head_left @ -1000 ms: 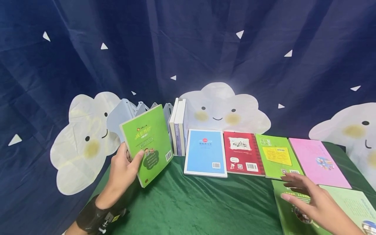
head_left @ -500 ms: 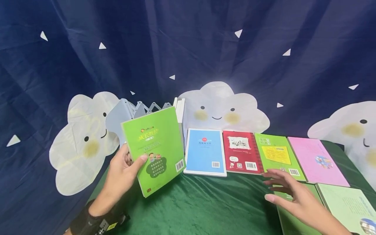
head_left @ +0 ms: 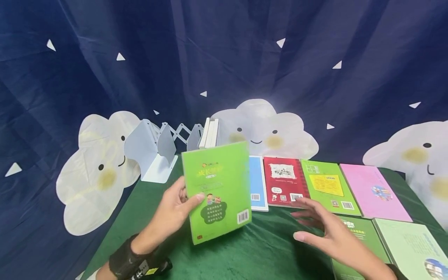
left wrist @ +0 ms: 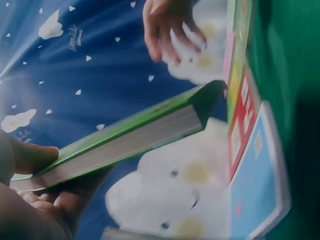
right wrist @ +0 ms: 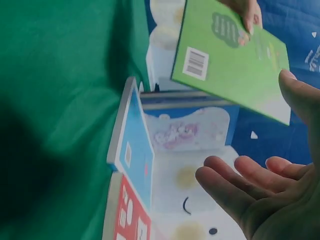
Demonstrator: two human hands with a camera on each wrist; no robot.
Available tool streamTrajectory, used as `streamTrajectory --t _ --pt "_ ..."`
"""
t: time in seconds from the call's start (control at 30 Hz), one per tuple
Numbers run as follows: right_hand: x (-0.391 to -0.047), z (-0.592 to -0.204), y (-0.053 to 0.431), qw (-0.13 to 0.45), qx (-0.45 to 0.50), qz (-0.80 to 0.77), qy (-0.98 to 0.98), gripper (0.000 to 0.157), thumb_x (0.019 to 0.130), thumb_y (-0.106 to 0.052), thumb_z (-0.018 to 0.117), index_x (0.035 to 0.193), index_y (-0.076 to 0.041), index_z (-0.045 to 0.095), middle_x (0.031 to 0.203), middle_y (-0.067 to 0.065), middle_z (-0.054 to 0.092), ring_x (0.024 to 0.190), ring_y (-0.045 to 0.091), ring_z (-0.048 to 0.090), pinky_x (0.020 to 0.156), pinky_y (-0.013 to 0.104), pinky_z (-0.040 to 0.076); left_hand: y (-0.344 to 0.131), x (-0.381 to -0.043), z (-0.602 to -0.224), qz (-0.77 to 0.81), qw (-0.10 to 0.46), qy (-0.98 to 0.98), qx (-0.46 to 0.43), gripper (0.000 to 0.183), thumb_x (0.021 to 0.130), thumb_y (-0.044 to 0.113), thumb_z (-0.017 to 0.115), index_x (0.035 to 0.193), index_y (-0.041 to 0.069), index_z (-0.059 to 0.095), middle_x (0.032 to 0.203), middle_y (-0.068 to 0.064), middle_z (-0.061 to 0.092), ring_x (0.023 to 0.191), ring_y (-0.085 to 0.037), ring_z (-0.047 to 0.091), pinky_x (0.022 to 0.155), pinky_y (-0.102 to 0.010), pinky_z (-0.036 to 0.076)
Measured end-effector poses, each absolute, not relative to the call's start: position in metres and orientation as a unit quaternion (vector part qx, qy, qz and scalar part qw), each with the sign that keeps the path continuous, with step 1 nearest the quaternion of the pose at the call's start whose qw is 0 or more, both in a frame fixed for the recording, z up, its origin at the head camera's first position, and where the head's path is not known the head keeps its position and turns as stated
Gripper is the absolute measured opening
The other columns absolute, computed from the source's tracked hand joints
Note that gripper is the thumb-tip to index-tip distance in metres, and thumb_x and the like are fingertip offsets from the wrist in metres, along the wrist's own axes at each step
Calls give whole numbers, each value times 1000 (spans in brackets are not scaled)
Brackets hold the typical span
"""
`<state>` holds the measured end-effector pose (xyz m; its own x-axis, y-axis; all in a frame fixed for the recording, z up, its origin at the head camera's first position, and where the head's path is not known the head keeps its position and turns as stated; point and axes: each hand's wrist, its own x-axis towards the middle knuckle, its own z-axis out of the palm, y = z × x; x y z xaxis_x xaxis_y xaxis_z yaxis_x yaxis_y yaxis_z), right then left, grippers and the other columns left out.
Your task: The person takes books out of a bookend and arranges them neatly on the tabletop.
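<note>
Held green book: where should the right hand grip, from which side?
Probably take the held green book by its free edge nearest the barcode, right hand from the right, thumb in front, fingers behind: the left hand pinches the opposite edge of this thin, raised book.

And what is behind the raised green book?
In the head view, the right part of the blue book and the tops of the upright books; their remaining parts are covered.
</note>
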<state>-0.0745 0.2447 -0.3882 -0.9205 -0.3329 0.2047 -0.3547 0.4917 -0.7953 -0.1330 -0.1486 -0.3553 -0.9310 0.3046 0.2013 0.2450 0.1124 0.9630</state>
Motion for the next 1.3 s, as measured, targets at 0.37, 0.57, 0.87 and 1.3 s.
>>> streamTrajectory --t 0.37,0.57,0.87,1.3 --pt "-80 -388 217 -59 180 523 -831 77 94 -14 76 158 -11 33 148 23 56 116 2 68 91 23 62 -112 -129 -370 655 165 694 249 58 100 5 61 152 -3 38 129 -30 68 104 -19 78 87 -38 65" --pt "-79 -390 211 -86 163 547 -817 64 101 -15 67 153 0 34 126 16 73 98 4 72 77 26 63 -102 -126 -377 659 198 671 275 56 101 5 59 152 -2 37 131 -31 67 104 -17 77 88 -38 65" --pt "-73 -400 215 -41 181 567 -803 36 103 -4 60 135 6 46 81 -1 72 57 10 63 42 31 50 -89 -123 -385 656 220 661 290 56 102 4 57 154 0 36 134 -30 65 109 -19 76 91 -36 65" --pt "-59 -402 242 -45 159 566 -807 28 104 -2 57 129 4 45 83 -5 68 65 5 64 51 31 55 -82 -132 -393 647 191 691 259 47 102 17 65 145 1 51 116 -29 74 84 -12 76 72 -39 67"
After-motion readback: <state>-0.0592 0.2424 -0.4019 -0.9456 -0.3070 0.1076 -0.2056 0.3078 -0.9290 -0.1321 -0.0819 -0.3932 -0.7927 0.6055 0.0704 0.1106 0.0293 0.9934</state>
